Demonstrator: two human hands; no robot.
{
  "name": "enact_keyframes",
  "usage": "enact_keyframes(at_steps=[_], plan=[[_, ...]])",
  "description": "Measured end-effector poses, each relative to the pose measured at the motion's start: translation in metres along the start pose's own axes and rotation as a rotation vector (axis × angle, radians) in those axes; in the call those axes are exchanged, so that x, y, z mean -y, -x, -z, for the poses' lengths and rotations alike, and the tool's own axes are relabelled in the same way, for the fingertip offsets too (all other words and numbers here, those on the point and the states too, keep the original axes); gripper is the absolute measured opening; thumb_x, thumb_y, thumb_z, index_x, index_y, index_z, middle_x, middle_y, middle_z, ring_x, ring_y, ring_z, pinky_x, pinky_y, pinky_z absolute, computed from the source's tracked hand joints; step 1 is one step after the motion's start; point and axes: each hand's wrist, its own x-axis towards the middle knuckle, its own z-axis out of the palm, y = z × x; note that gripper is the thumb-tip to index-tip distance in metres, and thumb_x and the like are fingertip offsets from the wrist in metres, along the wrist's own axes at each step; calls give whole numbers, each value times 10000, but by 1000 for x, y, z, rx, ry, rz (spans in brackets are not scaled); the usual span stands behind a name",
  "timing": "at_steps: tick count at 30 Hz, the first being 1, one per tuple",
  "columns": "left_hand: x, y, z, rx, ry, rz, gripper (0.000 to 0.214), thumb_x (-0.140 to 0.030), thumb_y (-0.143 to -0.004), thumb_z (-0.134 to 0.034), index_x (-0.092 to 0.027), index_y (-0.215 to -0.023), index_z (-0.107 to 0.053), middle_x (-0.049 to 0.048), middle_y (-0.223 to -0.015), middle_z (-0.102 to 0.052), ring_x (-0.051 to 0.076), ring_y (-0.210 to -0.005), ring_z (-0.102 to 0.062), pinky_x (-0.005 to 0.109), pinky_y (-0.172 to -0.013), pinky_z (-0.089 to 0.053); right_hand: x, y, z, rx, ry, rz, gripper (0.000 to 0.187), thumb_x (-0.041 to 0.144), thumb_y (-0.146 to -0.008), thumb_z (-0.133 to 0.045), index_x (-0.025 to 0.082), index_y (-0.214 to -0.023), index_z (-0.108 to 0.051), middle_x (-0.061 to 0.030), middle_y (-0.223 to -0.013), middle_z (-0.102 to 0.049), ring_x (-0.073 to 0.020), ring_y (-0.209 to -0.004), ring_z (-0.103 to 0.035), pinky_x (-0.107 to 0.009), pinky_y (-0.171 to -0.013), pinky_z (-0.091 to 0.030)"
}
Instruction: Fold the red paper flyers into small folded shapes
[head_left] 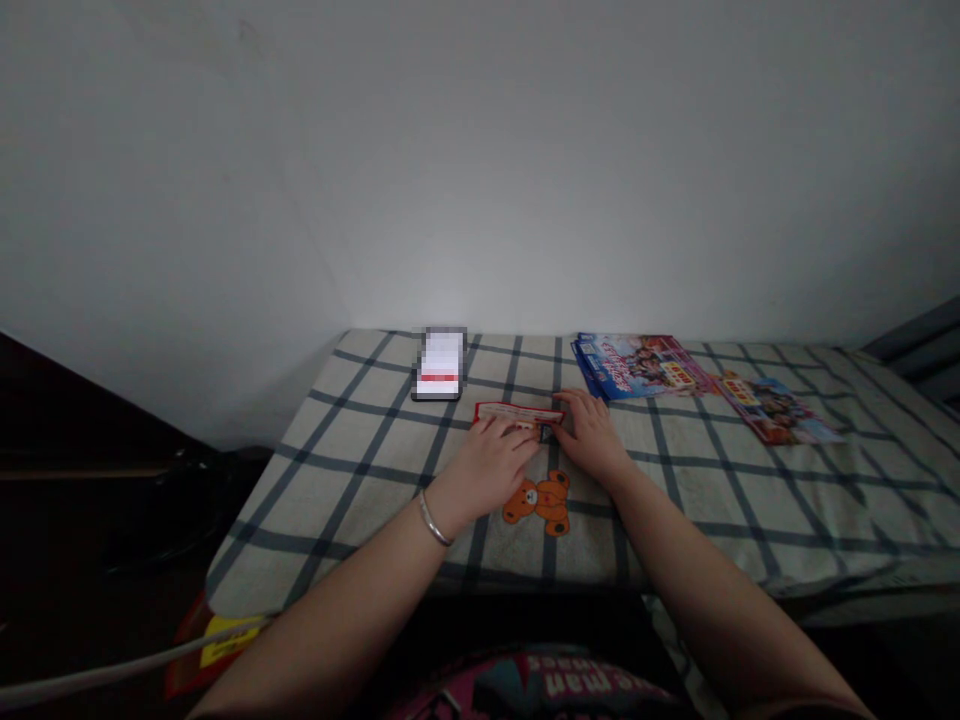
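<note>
A folded sheet of paper with red edges and a pale printed face (514, 411) lies on the checked tablecloth in front of me. My left hand (491, 465), a silver bangle at its wrist, rests over the sheet's near side with fingers spread, hiding part of it. At the sheet's right end is my right hand (592, 435), its thumb touching the edge and its other fingers stretched out beyond. Just nearer than the sheet, an orange bear figure (551, 503) shows on the cloth, partly beside my left hand.
A phone (441, 362) with a lit screen lies at the back left. Overlapping colourful booklets (637, 365) are at the back right, with another leaflet (784, 410) farther right. A white wall (480, 180) borders the table (352, 470). A pale cord (127, 668) runs at lower left.
</note>
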Motion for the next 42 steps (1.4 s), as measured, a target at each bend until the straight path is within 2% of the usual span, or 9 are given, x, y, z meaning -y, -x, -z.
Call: enact_keyframes(at_steps=[4, 8, 10, 15, 18, 22, 33, 42], plan=[[8, 3, -2, 6, 14, -9, 308, -179, -847, -579, -204, -1150, -627, 45, -1179, -655, 256, -1124, -528, 462, -992, -421, -1, 0, -1, 1, -20, 5, 399, 276, -850, -524, 183, -1238, -526, -135, -1293, -577, -295, -1246, -481, -496, -1057, -337], [18, 4, -4, 6, 50, -34, 204, -200, -882, -549, -212, -1056, -655, 41, -1093, -672, 231, -1072, -552, 440, -961, -452, -2, 0, 0, 2, -36, 13, 411, 279, -840, -536, 192, -1241, -522, -132, -1284, -582, -299, -1243, -483, -502, -1049, -343], [22, 4, -1, -15, 66, -39, 204, -198, -870, -569, -206, -1059, -646, 47, -1102, -660, 227, -1116, -535, 435, -995, -441, -3, 0, 0, 2, -39, 15, 414, 281, -839, -534, 191, -1243, -519, -132, -1279, -584, -298, -1239, -486, -505, -1044, -350], [26, 9, 5, -115, 50, 27, 527, -260, -797, -663, -228, -1300, -511, 77, -1442, -447, 289, -1355, -351, 528, -1150, -267, -4, 0, -1, -20, -59, 13, 397, 271, -839, -535, 178, -1225, -524, -135, -1258, -594, -293, -1217, -504, -496, -1042, -369], [27, 12, 3, -96, 27, 62, 672, -318, -793, -668, -227, -1403, -403, 94, -1494, -380, 310, -1384, -318, 573, -1172, -183, -2, 0, -1, -44, -86, 25, 409, 266, -828, -560, 175, -1225, -526, -134, -1231, -601, -297, -1195, -519, -498, -1035, -386], [29, 12, -1, -64, 24, 79, 692, -333, -797, -657, -221, -1421, -378, 96, -1489, -389, 308, -1368, -347, 559, -1183, -154, 2, 0, 3, -61, -133, 80, 434, 260, -814, -606, 187, -1235, -523, -120, -1206, -607, -290, -1157, -537, -482, -1007, -430], [30, 10, -2, -71, 63, 80, 695, -330, -824, -643, -199, -1431, -333, 117, -1433, -445, 295, -1298, -436, 508, -1135, -280, 14, 1, 11, 62, -192, 149, 456, 241, -810, -665, 208, -1249, -546, -89, -1170, -657, -262, -1104, -584, -454, -976, -467], [30, 8, -4, -71, 103, 90, 672, -314, -818, -658, -187, -1407, -361, 130, -1370, -475, 286, -1225, -475, 475, -1064, -375, 13, -2, 10, 41, -147, 79, 369, 177, -837, -610, 204, -1204, -584, -73, -1029, -704, -247, -986, -619, -429, -903, -487]])
